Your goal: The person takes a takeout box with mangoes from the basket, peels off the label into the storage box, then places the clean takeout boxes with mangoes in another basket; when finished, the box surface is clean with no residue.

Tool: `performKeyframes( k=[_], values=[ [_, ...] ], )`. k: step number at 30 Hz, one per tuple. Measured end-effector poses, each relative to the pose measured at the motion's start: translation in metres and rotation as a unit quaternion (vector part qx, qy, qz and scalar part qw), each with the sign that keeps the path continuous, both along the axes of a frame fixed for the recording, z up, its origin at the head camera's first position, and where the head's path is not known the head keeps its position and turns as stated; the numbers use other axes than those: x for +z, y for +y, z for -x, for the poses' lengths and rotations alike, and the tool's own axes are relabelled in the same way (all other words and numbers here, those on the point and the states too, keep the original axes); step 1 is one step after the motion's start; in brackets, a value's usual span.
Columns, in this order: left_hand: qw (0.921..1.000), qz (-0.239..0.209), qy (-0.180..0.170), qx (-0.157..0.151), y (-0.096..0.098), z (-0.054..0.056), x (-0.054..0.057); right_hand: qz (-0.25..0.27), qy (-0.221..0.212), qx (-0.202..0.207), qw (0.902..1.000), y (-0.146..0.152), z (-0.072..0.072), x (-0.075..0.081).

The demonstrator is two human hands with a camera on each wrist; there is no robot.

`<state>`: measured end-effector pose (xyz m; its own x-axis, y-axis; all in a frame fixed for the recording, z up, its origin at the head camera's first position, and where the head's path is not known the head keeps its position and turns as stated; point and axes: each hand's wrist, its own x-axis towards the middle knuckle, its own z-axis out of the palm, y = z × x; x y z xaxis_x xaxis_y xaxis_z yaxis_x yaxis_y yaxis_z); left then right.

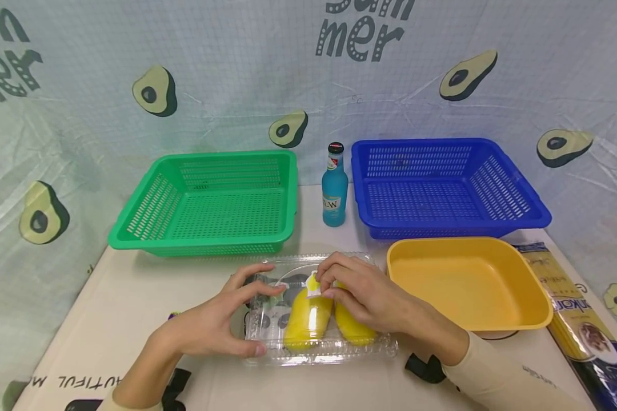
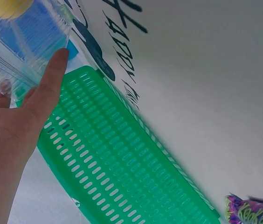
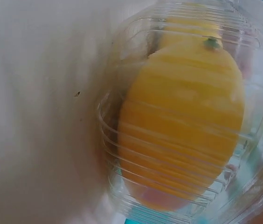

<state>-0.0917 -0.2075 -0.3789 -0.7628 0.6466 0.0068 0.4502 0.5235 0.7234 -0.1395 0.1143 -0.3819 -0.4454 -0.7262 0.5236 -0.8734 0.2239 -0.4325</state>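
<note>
A clear plastic clamshell container (image 1: 267, 342) lies on the table in the head view, holding two smooth yellow fruits (image 1: 308, 325). One fruit (image 3: 183, 121) with a green stem end fills much of the right wrist view, seen through the ribbed plastic. My left hand (image 1: 211, 319) grips the container's left end, thumb at the front corner and fingers spread over the lid. Over the lid, my right hand (image 1: 362, 297) pinches a small white label (image 1: 313, 285) with a yellow print, its lower edge overlapping a fruit in the head view.
Behind the container stand a green basket (image 1: 205, 248), a blue bottle (image 1: 334, 188) and a blue basket (image 1: 452, 225). To the right are a yellow tub (image 1: 468, 285) and a long coffee packet (image 1: 581, 319). Black straps (image 1: 424, 368) lie near the front edge.
</note>
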Motion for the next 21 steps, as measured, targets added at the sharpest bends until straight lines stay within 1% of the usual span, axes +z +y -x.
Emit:
performKeyframes(
  k=[5, 15, 21],
  values=[
    [1.0000, -0.001, -0.005, 0.002, 0.0002, 0.0001, -0.0003, 0.003, -0.008, 0.000, 1.0000, -0.0005, 0.0000, 0.0000],
    [0.9999, -0.007, -0.013, 0.000, 0.0014, 0.0017, -0.0016, 0.024, -0.054, -0.003, 0.9983, 0.0015, 0.0002, -0.0002],
    [0.9999, -0.007, -0.009, 0.003, 0.0015, 0.0011, -0.0001, 0.051, -0.105, -0.003, 0.9932, 0.0022, 0.0029, 0.0009]
  ],
)
